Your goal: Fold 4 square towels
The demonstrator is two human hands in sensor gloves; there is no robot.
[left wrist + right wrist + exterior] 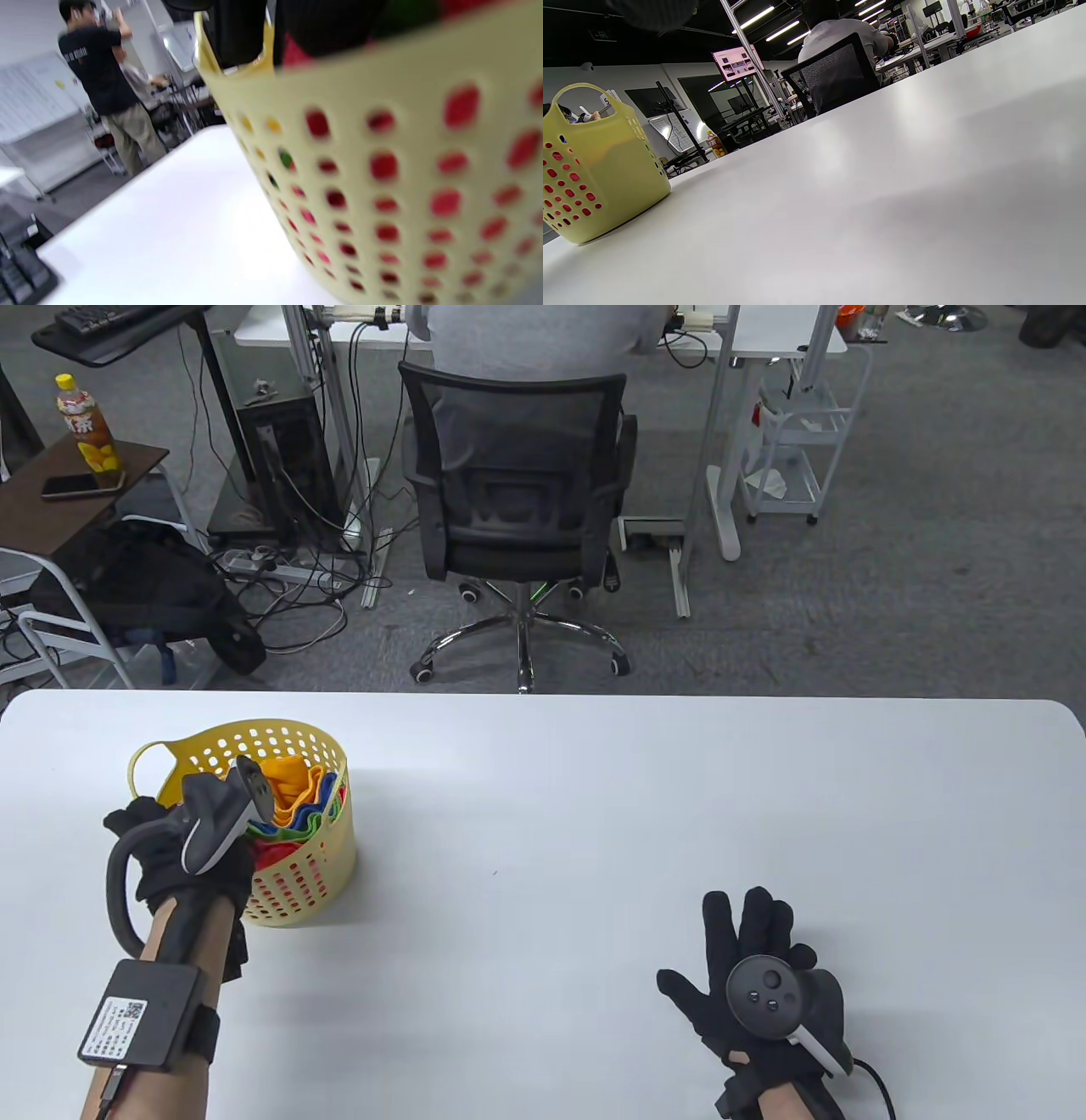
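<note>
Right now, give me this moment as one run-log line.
stage: start, none folded | left hand: reaching into yellow basket of towels | right hand: flat, open on table

The yellow basket [318, 848] looks like perforated plastic; the white table [636, 814] is smooth, faintly glossy; the towels [293, 802] are cloth.

We see a pale yellow perforated plastic basket [403, 178] filling the right side, red cloth [460, 106] showing through its holes. It stands on a white table [178, 237]; dark gloved fingers [239, 29] hang over its rim.
</note>
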